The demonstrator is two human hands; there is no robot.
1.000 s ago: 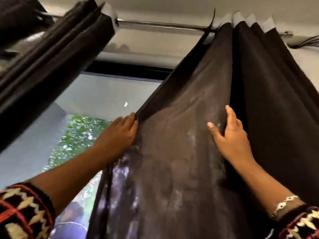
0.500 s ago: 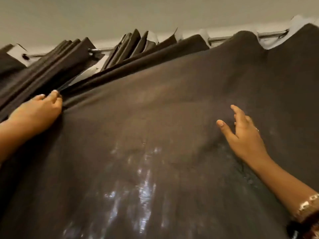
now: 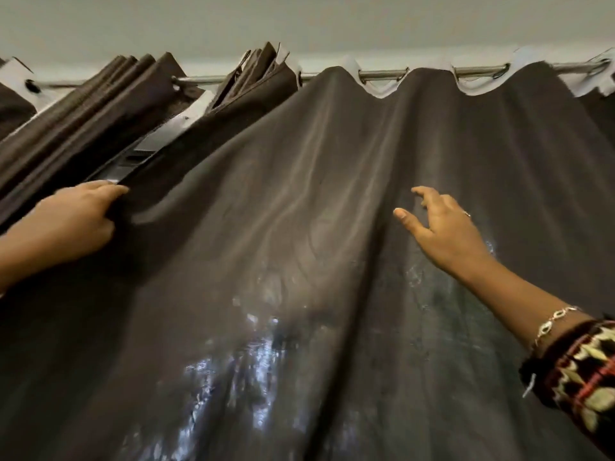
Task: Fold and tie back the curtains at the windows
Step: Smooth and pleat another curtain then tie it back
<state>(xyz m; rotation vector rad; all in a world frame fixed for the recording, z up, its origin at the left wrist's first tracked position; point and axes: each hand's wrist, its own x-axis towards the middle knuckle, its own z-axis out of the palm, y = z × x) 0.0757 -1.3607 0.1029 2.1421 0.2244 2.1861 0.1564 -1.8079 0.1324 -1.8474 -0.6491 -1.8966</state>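
Note:
A dark brown curtain (image 3: 332, 201) hangs spread wide across the view from a metal rod (image 3: 429, 72) by rings. My left hand (image 3: 71, 217) grips its left edge, fingers curled round the cloth. My right hand (image 3: 442, 231) is raised in front of the curtain's right part with fingers spread and loosely bent, holding nothing. Whether its fingertips touch the cloth I cannot tell. A second brown curtain (image 3: 76, 124) is bunched in pleats at the upper left on the same rod.
The pale wall (image 3: 299, 21) runs above the rod. A sliver of window frame (image 3: 156, 144) shows between the two curtains. Light shines through the thin lower part of the spread curtain.
The curtain was gathered at the right with the window showing. My left hand has pulled its edge far to the left, so it now covers the window. My right hand has lifted off the cloth.

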